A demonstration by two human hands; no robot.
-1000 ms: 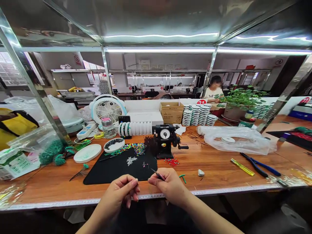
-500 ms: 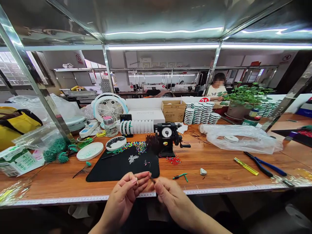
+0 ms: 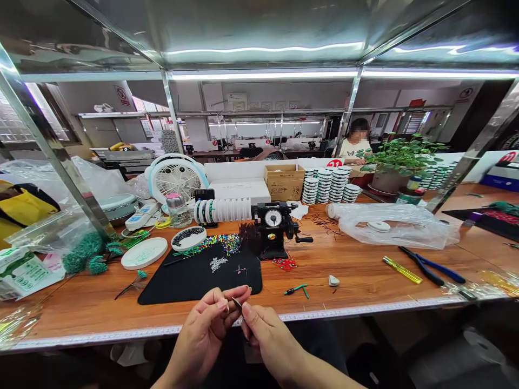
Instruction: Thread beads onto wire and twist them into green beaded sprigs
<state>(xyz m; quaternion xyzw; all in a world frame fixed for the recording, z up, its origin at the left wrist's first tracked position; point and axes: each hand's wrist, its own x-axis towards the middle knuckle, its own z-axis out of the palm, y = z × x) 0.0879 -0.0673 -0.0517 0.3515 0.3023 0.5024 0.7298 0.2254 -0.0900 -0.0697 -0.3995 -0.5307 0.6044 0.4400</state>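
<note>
At lower centre, fine work seems under way: dark tool [image 3: 237, 304] pinched by right hand [image 3: 264, 328], left hand [image 3: 206, 320] half-curled, contents unclear; steadiness likely needed.

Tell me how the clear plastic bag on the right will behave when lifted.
The clear plastic bag will probably be floppy, since its film is creased and slumped. It is likely light for its size, being thin and see-through. Lifting it may also shift the white disc lying in or on it; I cannot tell which.
</note>
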